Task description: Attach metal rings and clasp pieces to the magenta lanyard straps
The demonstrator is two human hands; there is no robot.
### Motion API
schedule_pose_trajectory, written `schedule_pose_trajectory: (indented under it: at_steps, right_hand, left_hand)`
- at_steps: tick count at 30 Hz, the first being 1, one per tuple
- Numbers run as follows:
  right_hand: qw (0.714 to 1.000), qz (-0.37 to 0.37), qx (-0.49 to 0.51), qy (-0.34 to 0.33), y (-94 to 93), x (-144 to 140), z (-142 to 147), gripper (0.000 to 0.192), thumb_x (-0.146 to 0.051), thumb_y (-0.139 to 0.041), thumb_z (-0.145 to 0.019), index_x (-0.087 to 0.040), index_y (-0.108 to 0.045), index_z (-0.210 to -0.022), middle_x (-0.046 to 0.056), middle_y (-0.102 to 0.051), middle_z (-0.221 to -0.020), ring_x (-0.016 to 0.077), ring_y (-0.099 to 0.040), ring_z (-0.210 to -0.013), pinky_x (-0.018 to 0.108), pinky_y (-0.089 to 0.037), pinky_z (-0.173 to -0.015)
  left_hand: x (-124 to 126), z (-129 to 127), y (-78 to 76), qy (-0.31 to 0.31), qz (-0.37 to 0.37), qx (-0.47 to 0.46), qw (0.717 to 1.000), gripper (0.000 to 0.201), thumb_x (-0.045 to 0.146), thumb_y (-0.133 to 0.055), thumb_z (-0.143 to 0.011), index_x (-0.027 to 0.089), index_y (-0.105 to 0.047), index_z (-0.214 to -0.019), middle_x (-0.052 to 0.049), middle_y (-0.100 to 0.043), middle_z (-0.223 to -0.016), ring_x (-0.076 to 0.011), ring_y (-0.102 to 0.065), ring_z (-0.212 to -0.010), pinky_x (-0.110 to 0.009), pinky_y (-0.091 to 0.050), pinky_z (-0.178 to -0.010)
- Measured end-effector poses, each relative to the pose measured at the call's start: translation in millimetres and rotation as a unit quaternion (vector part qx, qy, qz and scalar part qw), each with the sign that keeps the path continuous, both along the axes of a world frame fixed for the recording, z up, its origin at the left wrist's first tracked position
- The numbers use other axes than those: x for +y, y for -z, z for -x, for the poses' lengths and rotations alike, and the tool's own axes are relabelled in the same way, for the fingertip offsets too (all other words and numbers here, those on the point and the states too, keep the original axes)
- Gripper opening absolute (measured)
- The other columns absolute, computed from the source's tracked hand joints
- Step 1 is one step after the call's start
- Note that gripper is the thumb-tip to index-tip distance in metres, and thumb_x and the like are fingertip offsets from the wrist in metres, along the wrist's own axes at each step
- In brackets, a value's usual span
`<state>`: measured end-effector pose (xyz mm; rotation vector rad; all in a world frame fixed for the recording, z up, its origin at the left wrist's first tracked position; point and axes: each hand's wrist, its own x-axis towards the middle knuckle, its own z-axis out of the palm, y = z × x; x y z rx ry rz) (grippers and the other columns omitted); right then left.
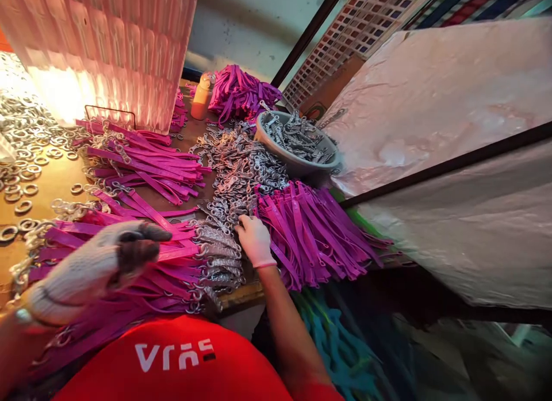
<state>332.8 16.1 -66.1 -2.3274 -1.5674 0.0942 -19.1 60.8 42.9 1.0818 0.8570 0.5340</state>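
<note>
Right hand is in a thin whitish glove, fingers bent down onto the silvery metal clasps at the near end of that heap. Looks like the fingertips are picking at one, but I can't tell if anything is really pinched. Left hand wears a knit cotton glove with dark, worn fingertips (blurry, close to the camera), fingers curled in with the thumb against them. Can't make out anything between them. It hovers over the near-left stack of magenta straps, flat woven-looking ribbons with metal clasps fitted at their right ends.

Just right of the right hand there's a loose fan of purple straps spilling over the table edge. The clasp heap runs from the hand toward the far side up to a round grey bowl, full of more of the same shiny clasps. More magenta straps lie in the middle left, and another purple bundle sits at the far end beside a small orange bottle. Metal rings are scattered across the wooden table on the far left. Crinkly plastic sheeting covers the right side.
</note>
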Motion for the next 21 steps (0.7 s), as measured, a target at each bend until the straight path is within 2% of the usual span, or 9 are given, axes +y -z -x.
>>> schedule_pose_trajectory:
  at_steps: [2,4,7,10,14,18,21]
  right_hand:
    - [1.000,-0.015,0.010,0.000,17.6,2.0,-8.3,0.020,-0.018,-0.056,-0.090,-0.014,-0.072,-0.103,0.015,-0.072,-0.098,0.0238,-0.063,-0.093,0.033,-0.044,-0.084]
    - [0.999,-0.032,0.033,0.000,27.6,0.4,-13.8,0.023,-0.021,-0.052,-0.092,-0.015,-0.072,-0.102,0.014,-0.072,-0.100,0.0239,-0.063,-0.095,0.034,-0.045,-0.087]
    - [0.995,-0.051,0.081,-0.011,31.2,-4.3,-19.8,0.029,-0.029,-0.045,-0.094,-0.016,-0.070,-0.098,0.012,-0.074,-0.102,0.0231,-0.065,-0.096,0.034,-0.048,-0.089]
    - [0.991,-0.057,0.116,-0.031,28.8,-10.0,-20.8,0.033,-0.035,-0.041,-0.095,-0.017,-0.069,-0.099,0.010,-0.074,-0.101,0.0224,-0.067,-0.094,0.033,-0.050,-0.088]
    - [0.991,-0.036,0.116,-0.059,27.6,-17.0,-16.1,0.024,-0.031,-0.051,-0.088,-0.020,-0.070,-0.098,0.009,-0.074,-0.101,0.0250,-0.065,-0.096,0.038,-0.048,-0.092]
    - [0.993,-0.020,0.100,-0.055,29.5,-16.6,-15.4,0.033,-0.017,-0.053,-0.080,-0.018,-0.070,-0.108,0.012,-0.072,-0.106,0.0276,-0.062,-0.103,0.044,-0.042,-0.100]
    - [0.993,-0.009,0.112,-0.046,28.3,-13.4,-18.8,0.027,-0.018,-0.055,-0.076,-0.019,-0.071,-0.098,0.010,-0.072,-0.100,0.0261,-0.063,-0.098,0.042,-0.044,-0.095]
  left_hand:
    - [1.3,-22.4,11.7,0.050,0.109,-0.069,0.990,0.039,0.039,-0.073,-0.083,0.020,-0.072,-0.116,-0.002,-0.059,-0.070,-0.0049,-0.037,-0.043,-0.015,-0.026,-0.035]
    - [4.0,-34.4,24.1,0.072,0.199,-0.131,0.969,0.043,0.040,-0.068,-0.087,0.018,-0.069,-0.123,-0.004,-0.061,-0.074,-0.0043,-0.037,-0.042,-0.015,-0.026,-0.035]
    - [5.8,-37.1,36.7,0.083,0.265,-0.191,0.941,0.045,0.040,-0.062,-0.089,0.013,-0.068,-0.125,-0.007,-0.063,-0.079,-0.0063,-0.043,-0.042,-0.016,-0.031,-0.034]
    - [3.6,-32.7,36.7,0.072,0.278,-0.198,0.937,0.042,0.031,-0.062,-0.087,0.012,-0.068,-0.124,-0.006,-0.062,-0.077,-0.0056,-0.041,-0.040,-0.015,-0.029,-0.032]
    - [-1.6,-29.0,28.3,0.035,0.268,-0.162,0.949,0.034,0.024,-0.062,-0.085,0.012,-0.068,-0.117,-0.002,-0.058,-0.068,-0.0035,-0.034,-0.037,-0.013,-0.024,-0.031]
    - [-6.1,-28.1,29.9,-0.003,0.276,-0.156,0.948,0.015,0.027,-0.064,-0.085,0.015,-0.065,-0.094,-0.001,-0.058,-0.066,-0.0039,-0.034,-0.036,-0.012,-0.024,-0.029]
    - [-8.5,-27.1,36.8,-0.015,0.264,-0.166,0.950,0.016,0.029,-0.065,-0.087,0.015,-0.060,-0.083,-0.001,-0.059,-0.064,-0.0035,-0.035,-0.037,-0.012,-0.025,-0.029]
